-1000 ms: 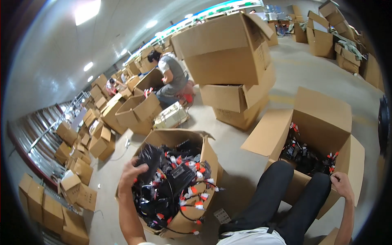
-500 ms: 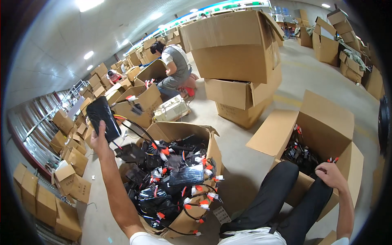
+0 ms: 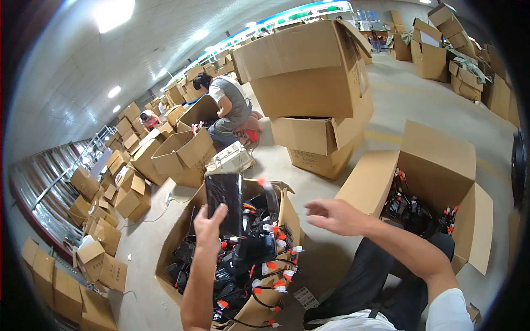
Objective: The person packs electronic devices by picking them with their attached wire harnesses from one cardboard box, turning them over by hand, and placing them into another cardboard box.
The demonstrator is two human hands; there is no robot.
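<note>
My left hand (image 3: 208, 225) grips a flat black rectangular pack (image 3: 225, 193) wrapped in shiny film. It holds the pack upright over an open cardboard box (image 3: 289, 215). That box is full of similar black packs (image 3: 256, 248) and cables with red and white connectors (image 3: 287, 274). My right hand (image 3: 338, 216) reaches in from the right, fingers loosely bent and nothing in them, beside the box's right wall. On the right, another open box (image 3: 439, 151) contains black cabled pieces (image 3: 408, 207) with red and white connectors.
Two large cartons (image 3: 301, 71) stand stacked ahead. At the left back, a person (image 3: 229, 102) bends over an open box, near a pale device (image 3: 229, 160) on the floor. Many cartons (image 3: 99, 231) line the left side, and more boxes (image 3: 430, 58) stand far right.
My left hand has brought the black pack rightward and down, over the near box. My right hand has left my knee and moved left toward that box.
</note>
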